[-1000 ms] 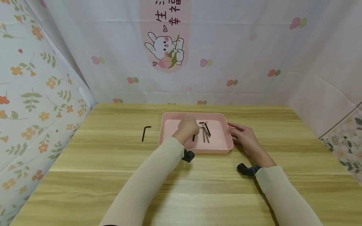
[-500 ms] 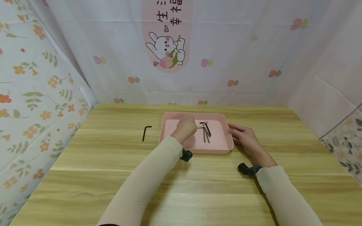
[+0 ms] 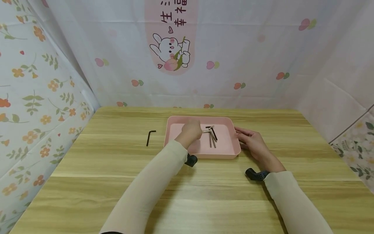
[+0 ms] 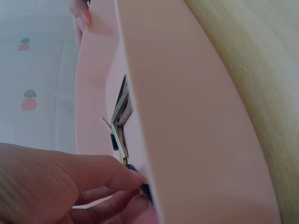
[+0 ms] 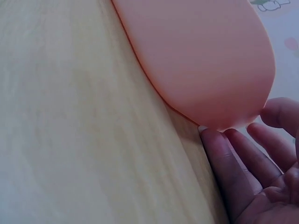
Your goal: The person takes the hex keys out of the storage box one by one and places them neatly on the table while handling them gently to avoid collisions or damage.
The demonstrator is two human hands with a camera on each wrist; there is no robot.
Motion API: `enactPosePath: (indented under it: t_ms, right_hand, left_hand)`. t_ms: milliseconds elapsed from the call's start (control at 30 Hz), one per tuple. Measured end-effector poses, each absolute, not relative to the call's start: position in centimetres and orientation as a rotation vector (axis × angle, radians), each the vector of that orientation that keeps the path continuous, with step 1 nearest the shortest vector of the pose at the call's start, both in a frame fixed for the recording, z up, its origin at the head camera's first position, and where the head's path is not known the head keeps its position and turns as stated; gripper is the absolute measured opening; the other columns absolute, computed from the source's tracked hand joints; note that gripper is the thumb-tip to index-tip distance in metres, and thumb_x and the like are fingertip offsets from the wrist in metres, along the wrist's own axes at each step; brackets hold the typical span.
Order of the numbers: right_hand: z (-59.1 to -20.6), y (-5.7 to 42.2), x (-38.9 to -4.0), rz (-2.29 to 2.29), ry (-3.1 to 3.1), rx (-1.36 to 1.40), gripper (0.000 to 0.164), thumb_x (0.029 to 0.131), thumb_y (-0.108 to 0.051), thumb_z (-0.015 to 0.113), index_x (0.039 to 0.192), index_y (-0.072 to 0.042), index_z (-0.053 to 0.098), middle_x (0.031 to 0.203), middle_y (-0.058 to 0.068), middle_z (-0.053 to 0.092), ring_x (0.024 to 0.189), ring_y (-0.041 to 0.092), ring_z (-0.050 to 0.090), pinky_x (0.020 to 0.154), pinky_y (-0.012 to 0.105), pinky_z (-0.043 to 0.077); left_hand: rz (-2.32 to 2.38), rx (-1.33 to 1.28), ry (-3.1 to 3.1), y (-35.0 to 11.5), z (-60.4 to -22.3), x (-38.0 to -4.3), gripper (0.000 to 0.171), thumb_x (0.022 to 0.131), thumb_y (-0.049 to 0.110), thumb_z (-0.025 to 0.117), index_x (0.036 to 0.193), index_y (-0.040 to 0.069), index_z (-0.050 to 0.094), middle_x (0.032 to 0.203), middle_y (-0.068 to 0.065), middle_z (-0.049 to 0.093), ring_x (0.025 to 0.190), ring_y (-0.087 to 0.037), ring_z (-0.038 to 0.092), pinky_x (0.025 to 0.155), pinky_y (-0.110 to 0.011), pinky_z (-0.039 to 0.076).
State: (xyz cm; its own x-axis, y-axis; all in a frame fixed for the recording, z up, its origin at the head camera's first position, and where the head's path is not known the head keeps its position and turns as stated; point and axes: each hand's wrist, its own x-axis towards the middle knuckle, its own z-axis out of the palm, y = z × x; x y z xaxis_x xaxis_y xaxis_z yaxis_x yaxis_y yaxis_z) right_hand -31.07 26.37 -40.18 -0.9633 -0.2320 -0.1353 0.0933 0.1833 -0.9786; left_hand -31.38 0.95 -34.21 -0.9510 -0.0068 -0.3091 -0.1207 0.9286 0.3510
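My left hand (image 3: 191,130) is inside the pink tray (image 3: 219,155), and its thumb and fingers pinch a black hex key (image 4: 146,189). Most of that key is hidden by the hand and the tray wall. Just right of these fingers lies a loose group of silver hex keys (image 3: 213,140) with a black hex key (image 3: 214,134) among them, some crossing at their bent ends. Against the tray's right end rests my right hand (image 3: 255,143), its fairly straight fingers touching the outer wall. On the table left of the tray lies another black hex key (image 3: 148,138).
The wooden table (image 3: 204,198) runs in front of and to both sides of the tray. Behind it hangs a patterned white curtain (image 3: 248,48), with a flowered cloth (image 3: 43,107) on the left side.
My left hand has shifted slightly left inside the tray. A black piece seen beside it a second ago no longer shows. The right hand and tray have stayed put.
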Motion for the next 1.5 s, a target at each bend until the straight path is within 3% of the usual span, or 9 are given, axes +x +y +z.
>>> enactPosePath:
  t_ms: [267, 500, 667, 800, 867, 967, 1033, 1300, 1500]
  right_hand:
    - [-40.0, 26.3, -31.0, -1.826, 2.213, -0.136, 0.060, 0.103, -0.027, 0.060, 0.155, -0.006, 0.040, 0.158, 0.018, 0.041, 0.098, -0.008, 0.067, 0.083, 0.021, 0.060]
    - [-40.0, 26.3, -30.9, -1.830, 2.206, -0.132, 0.060, 0.103, -0.026, 0.060, 0.155, -0.006, 0.040, 0.158, 0.015, 0.043, 0.099, -0.009, 0.067, 0.084, 0.021, 0.059]
    - [-40.1, 26.4, -31.0, -1.845, 2.194, -0.147, 0.061, 0.102, -0.027, 0.063, 0.155, -0.007, 0.040, 0.154, 0.009, 0.049, 0.101, -0.008, 0.067, 0.084, 0.020, 0.059]
    - [-40.2, 26.4, -31.0, -1.846, 2.188, -0.169, 0.062, 0.101, -0.027, 0.063, 0.155, -0.007, 0.039, 0.152, 0.009, 0.051, 0.102, -0.008, 0.066, 0.085, 0.020, 0.059]
    - [-40.3, 26.4, -31.0, -1.844, 2.192, -0.177, 0.062, 0.102, -0.027, 0.063, 0.155, -0.007, 0.038, 0.153, 0.011, 0.049, 0.103, -0.008, 0.066, 0.085, 0.020, 0.059]
    - [-40.3, 26.5, -31.0, -1.851, 2.195, -0.183, 0.061, 0.102, -0.026, 0.062, 0.155, -0.007, 0.038, 0.151, 0.009, 0.051, 0.103, -0.008, 0.066, 0.085, 0.020, 0.059]
    - [-40.3, 26.5, -30.9, -1.848, 2.199, -0.194, 0.060, 0.103, -0.025, 0.060, 0.156, -0.007, 0.038, 0.151, 0.009, 0.052, 0.104, -0.007, 0.066, 0.085, 0.020, 0.059]
    - [-40.4, 26.2, -30.6, -1.810, 2.229, -0.214, 0.060, 0.105, -0.028, 0.057, 0.157, -0.011, 0.035, 0.161, 0.020, 0.033, 0.106, -0.013, 0.062, 0.086, 0.016, 0.056]
    - [-40.0, 26.2, -30.5, -1.812, 2.234, -0.210, 0.060, 0.104, -0.028, 0.057, 0.157, -0.010, 0.035, 0.163, 0.019, 0.032, 0.105, -0.013, 0.062, 0.085, 0.016, 0.057]
  left_hand:
    - [0.575, -0.103, 2.830, 0.8, -34.1, -30.9, 0.023, 0.101, 0.007, 0.055, 0.122, 0.008, 0.064, 0.110, -0.007, 0.066, 0.067, -0.017, 0.047, 0.055, -0.029, 0.039]
    - [0.665, -0.062, 2.821, 0.3, -33.8, -30.5, 0.021, 0.100, 0.003, 0.054, 0.118, 0.008, 0.064, 0.114, -0.008, 0.065, 0.074, -0.019, 0.053, 0.061, -0.032, 0.041]
    - [0.648, -0.021, 2.814, -0.3, -33.7, -30.6, 0.008, 0.099, 0.005, 0.058, 0.094, 0.009, 0.062, 0.079, -0.004, 0.059, 0.060, -0.017, 0.050, 0.054, -0.030, 0.039]
    - [0.729, 0.042, 2.819, -1.4, -33.7, -30.5, 0.040, 0.093, 0.000, 0.062, 0.065, 0.014, 0.037, 0.058, 0.001, 0.028, 0.049, -0.013, 0.030, 0.049, -0.027, 0.025]
    - [0.835, 0.064, 2.815, -2.1, -33.6, -30.1, 0.037, 0.091, -0.001, 0.064, 0.067, 0.013, 0.039, 0.064, 0.002, 0.032, 0.049, -0.012, 0.031, 0.050, -0.026, 0.026]
    - [0.982, 0.094, 2.803, -3.3, -33.2, -29.3, 0.010, 0.090, -0.001, 0.066, 0.088, 0.006, 0.059, 0.079, -0.004, 0.056, 0.052, -0.013, 0.045, 0.051, -0.024, 0.035]
    - [1.059, 0.089, 2.817, -4.3, -33.1, -28.7, 0.021, 0.090, 0.002, 0.068, 0.111, 0.005, 0.064, 0.097, -0.007, 0.067, 0.062, -0.015, 0.056, 0.054, -0.025, 0.044]
    - [1.343, 0.103, 2.838, -9.3, -33.2, -26.3, 0.027, 0.091, 0.006, 0.065, 0.117, 0.003, 0.068, 0.106, -0.013, 0.068, 0.096, -0.026, 0.065, 0.069, -0.027, 0.052]
    - [1.509, 0.036, 2.799, -12.5, -33.5, -25.3, 0.031, 0.096, 0.006, 0.064, 0.126, 0.000, 0.064, 0.113, -0.018, 0.065, 0.103, -0.033, 0.069, 0.074, -0.035, 0.061]
